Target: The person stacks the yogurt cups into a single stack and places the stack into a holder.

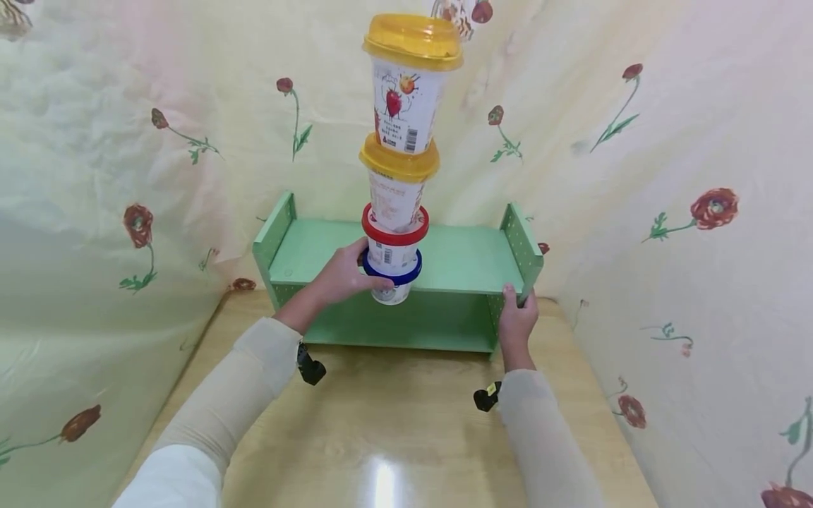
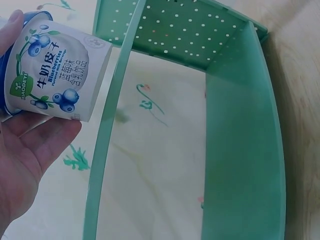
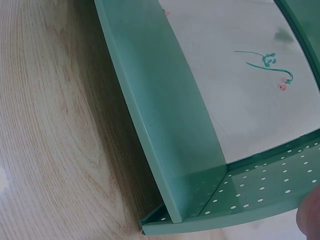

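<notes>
My left hand (image 1: 343,275) grips the lowest cup of an upright stack, a blue-lidded blueberry milk drink cup (image 2: 60,70). On its lid stands a red-lidded cup (image 1: 389,259). Above that come a yellow-lidded cup (image 1: 395,199) and, topmost, a bigger yellow-lidded cup (image 1: 406,106) with a strawberry picture. The stack is in front of the green shelf rack (image 1: 470,257), its bottom near the upper board's front edge; whether it touches the board I cannot tell. My right hand (image 1: 517,321) holds the rack's right side panel, thumb at the front; its other fingers are mostly hidden.
The rack stands on a wooden table (image 1: 381,402) against a flower-printed cloth (image 1: 241,141) that hangs at the back and both sides. Its side panels have small holes and rise above the upper board. A lower board (image 3: 150,110) runs near the tabletop.
</notes>
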Tool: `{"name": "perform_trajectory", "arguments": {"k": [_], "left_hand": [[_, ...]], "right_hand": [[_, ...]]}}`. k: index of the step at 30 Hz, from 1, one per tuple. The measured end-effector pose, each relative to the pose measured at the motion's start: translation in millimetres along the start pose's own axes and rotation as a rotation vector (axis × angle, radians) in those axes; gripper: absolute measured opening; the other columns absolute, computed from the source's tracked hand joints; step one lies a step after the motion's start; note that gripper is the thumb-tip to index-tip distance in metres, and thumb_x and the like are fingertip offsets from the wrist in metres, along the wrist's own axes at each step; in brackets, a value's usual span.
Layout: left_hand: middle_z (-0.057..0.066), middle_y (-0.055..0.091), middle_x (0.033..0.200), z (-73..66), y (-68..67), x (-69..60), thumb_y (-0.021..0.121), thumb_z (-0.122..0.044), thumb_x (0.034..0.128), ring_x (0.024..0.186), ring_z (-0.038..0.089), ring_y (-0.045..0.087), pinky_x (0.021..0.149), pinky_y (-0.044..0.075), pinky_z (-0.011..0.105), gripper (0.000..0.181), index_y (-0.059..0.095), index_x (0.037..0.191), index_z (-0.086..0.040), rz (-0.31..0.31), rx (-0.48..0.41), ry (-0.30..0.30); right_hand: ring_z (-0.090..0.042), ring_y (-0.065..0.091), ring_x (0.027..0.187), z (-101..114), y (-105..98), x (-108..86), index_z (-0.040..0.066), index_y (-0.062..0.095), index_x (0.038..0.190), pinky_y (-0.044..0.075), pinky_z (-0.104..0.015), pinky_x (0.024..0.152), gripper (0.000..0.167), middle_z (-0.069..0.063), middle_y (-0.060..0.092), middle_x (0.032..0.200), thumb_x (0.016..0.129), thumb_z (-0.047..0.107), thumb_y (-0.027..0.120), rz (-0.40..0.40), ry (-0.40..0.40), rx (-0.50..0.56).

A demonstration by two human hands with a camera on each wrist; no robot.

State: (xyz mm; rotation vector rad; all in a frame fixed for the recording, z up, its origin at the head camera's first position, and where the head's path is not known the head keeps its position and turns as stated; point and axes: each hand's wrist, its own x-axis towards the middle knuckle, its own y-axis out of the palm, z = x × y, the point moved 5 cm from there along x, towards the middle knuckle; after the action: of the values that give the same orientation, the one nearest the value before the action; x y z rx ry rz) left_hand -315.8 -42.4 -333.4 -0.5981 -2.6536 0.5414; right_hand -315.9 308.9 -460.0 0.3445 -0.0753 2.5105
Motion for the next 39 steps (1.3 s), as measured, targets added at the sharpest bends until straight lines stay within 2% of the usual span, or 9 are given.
{"name": "perform_trajectory", "arguments": {"k": [3,13,20,24,29,34,39], "left_hand": [[0.003,0.057,0.14,2.7,-2.2,1.6,0.084,-0.032,0.0824,0.127,0.024,0.055,0.103,0.05,0.049,0.078,0.043,0.147,-0.017,-0.01,0.009,-0.026],[0.001,0.056,0.14,18.4,-2.4,15.5,0.085,-0.034,0.0822,0.127,0.024,0.054,0.103,0.049,0.05,0.078,0.043,0.146,-0.019,-0.045,-0.013,-0.046],[0.002,0.056,0.141,22.8,1.9,33.6,0.085,-0.037,0.0819,0.128,0.025,0.055,0.104,0.049,0.052,0.081,0.041,0.148,-0.019,-0.031,-0.001,-0.067],[0.0,0.055,0.142,27.6,-1.8,44.7,0.085,-0.04,0.0812,0.129,0.024,0.053,0.105,0.047,0.052,0.083,0.04,0.149,-0.021,-0.05,0.0,-0.077],[0.001,0.054,0.143,34.7,-0.1,52.1,0.085,-0.04,0.0803,0.13,0.025,0.052,0.107,0.044,0.055,0.086,0.038,0.15,-0.021,-0.071,-0.028,-0.118],[-0.001,0.05,0.146,38.9,2.8,69.7,0.086,-0.046,0.0777,0.133,0.025,0.048,0.11,0.042,0.056,0.092,0.035,0.151,-0.026,-0.075,-0.038,-0.165],[0.001,0.049,0.146,37.7,-2.6,81.8,0.086,-0.04,0.079,0.134,0.027,0.047,0.111,0.039,0.057,0.092,0.033,0.152,-0.024,-0.09,-0.053,-0.169]], "right_hand": [[-0.019,0.047,0.132,-2.9,1.3,1.2,0.01,0.054,0.144,0.036,-0.039,0.115,0.049,-0.009,0.055,0.144,0.101,0.035,0.059,0.014,0.016,-0.007],[-0.022,0.044,0.135,-3.9,1.0,0.3,0.012,0.051,0.147,0.034,-0.043,0.116,0.053,-0.009,0.051,0.148,0.102,0.039,0.058,0.013,0.038,-0.03],[-0.023,0.038,0.142,-7.0,-2.5,0.4,0.014,0.043,0.153,0.029,-0.043,0.12,0.057,-0.008,0.045,0.154,0.103,0.038,0.055,0.014,0.075,-0.032],[-0.025,0.036,0.144,-5.2,2.5,1.5,0.014,0.041,0.154,0.027,-0.044,0.12,0.057,-0.008,0.043,0.156,0.103,0.039,0.054,0.033,0.08,-0.032],[-0.026,0.035,0.144,-6.3,0.6,-8.4,0.015,0.04,0.155,0.027,-0.045,0.12,0.058,-0.008,0.041,0.157,0.104,0.039,0.053,0.044,0.105,-0.03],[-0.029,0.037,0.143,-3.7,-4.0,-7.5,0.011,0.042,0.153,0.027,-0.048,0.12,0.056,-0.012,0.043,0.155,0.104,0.036,0.052,0.013,0.08,-0.044],[-0.027,0.042,0.136,-0.7,1.6,-1.7,0.009,0.047,0.149,0.031,-0.048,0.117,0.053,-0.013,0.049,0.15,0.103,0.034,0.055,0.002,0.062,-0.022]]}}
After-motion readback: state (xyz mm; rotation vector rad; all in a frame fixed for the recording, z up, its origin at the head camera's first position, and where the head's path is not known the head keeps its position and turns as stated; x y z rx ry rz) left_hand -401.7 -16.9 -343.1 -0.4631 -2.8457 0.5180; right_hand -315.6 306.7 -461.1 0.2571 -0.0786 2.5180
